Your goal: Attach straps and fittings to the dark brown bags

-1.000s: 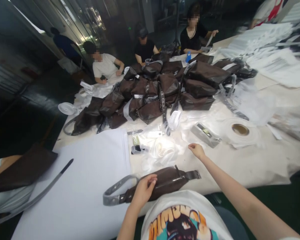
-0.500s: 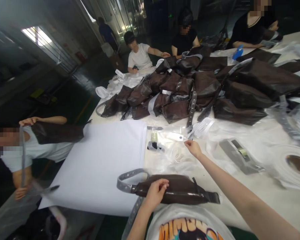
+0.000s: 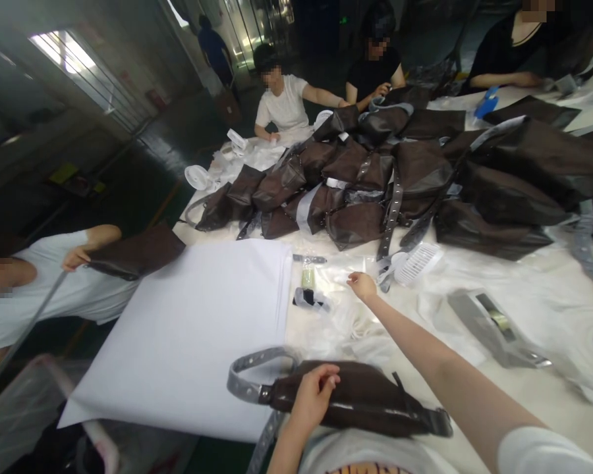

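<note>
In front of me lies a dark brown bag (image 3: 370,405) with a studded strap (image 3: 244,378) wrapped in grey film. My left hand (image 3: 313,395) rests on top of it, fingers loosely bent and thumb apart from the palm, gripping nothing that I can see. Farther out, my right hand (image 3: 363,286) reaches over small clear plastic bags (image 3: 338,266), its fingertips drawn together. Whether a bag or another small thing is between them is hidden. Near that hand are a white handheld fan (image 3: 418,263), a small green packet (image 3: 308,276) and a black piece in plastic (image 3: 310,299).
Brown bags (image 3: 356,224) are heaped along the far side. A large white sheet (image 3: 202,336) covers the left end. At right stand a grey tape dispenser (image 3: 497,329) and a white roll (image 3: 590,355). A co-worker (image 3: 54,276) at left holds another bag; several more people sit opposite.
My right hand has moved left and nearer, over the clear plastic bags. My left hand has stayed on the brown bag. The co-worker at left has lowered one hand along the strap.
</note>
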`<move>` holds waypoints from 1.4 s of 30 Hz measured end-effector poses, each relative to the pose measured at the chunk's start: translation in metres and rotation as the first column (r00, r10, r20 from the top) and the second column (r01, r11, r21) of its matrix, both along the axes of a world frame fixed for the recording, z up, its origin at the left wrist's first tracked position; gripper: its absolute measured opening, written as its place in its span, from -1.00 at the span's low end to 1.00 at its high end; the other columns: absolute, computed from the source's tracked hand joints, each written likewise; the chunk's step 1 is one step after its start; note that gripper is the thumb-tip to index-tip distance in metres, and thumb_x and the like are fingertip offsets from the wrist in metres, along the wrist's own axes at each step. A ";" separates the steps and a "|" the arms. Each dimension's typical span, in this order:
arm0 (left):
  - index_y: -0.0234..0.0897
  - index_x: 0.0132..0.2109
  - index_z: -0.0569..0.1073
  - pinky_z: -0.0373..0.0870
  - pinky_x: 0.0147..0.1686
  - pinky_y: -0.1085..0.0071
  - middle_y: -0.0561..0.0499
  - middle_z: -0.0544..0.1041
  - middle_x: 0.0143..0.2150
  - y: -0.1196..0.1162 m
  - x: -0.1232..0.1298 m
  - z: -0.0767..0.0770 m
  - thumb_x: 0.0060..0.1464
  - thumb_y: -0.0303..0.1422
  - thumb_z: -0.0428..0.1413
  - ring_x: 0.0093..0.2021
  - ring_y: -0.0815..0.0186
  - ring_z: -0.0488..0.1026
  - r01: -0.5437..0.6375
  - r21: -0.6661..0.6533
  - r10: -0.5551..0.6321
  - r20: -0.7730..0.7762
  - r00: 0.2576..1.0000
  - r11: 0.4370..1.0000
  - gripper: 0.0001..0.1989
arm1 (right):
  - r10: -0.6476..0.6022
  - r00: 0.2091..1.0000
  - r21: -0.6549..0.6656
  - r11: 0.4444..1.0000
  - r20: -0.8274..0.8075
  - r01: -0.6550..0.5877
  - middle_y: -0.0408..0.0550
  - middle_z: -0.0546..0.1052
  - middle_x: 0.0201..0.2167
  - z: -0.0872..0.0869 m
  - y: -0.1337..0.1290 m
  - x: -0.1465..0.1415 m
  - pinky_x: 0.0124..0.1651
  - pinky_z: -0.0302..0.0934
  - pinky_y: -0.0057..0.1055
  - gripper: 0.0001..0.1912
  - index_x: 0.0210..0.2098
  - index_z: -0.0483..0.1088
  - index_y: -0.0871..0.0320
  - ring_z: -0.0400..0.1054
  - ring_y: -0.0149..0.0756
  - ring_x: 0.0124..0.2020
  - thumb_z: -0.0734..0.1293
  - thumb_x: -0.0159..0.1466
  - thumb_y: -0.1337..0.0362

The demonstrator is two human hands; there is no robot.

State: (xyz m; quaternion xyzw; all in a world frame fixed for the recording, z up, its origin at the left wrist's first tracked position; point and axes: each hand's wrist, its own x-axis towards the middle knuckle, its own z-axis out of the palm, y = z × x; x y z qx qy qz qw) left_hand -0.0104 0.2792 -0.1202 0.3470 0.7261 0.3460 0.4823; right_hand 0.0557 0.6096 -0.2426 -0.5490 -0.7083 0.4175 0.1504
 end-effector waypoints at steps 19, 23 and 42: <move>-0.24 -0.06 0.57 0.52 -0.05 0.15 -0.12 0.67 -0.18 0.037 -0.008 -0.010 0.10 0.06 0.07 -0.22 0.12 0.60 0.139 0.005 -0.139 -0.008 0.990 0.990 -0.49 | -0.696 0.710 0.102 0.703 -0.106 0.704 0.21 0.64 -0.30 -0.020 -0.080 0.293 -0.13 0.37 -0.14 -0.47 -0.28 0.54 0.24 0.50 -0.04 -0.32 0.27 0.15 -0.12; -0.25 -0.04 0.56 0.51 -0.05 0.15 -0.13 0.66 -0.16 0.037 0.004 -0.003 0.12 0.03 0.05 -0.21 0.12 0.60 0.166 0.017 -0.165 -0.021 0.986 0.986 -0.51 | -0.677 0.729 0.078 0.725 -0.103 0.685 0.20 0.64 -0.31 -0.026 -0.067 0.306 -0.16 0.35 -0.16 -0.53 -0.30 0.54 0.24 0.47 -0.06 -0.36 0.31 0.09 -0.06; -0.26 -0.05 0.57 0.52 -0.01 0.09 -0.14 0.68 -0.18 0.037 0.020 -0.008 -0.08 0.23 0.13 -0.17 0.03 0.62 0.157 -0.018 -0.158 -0.034 0.987 0.987 -0.31 | -0.692 0.648 0.023 0.678 -0.317 0.735 0.06 0.62 -0.42 -0.029 -0.052 0.313 -0.29 0.36 -0.28 -0.59 -0.24 0.53 0.24 0.44 -0.16 -0.45 0.24 0.21 0.03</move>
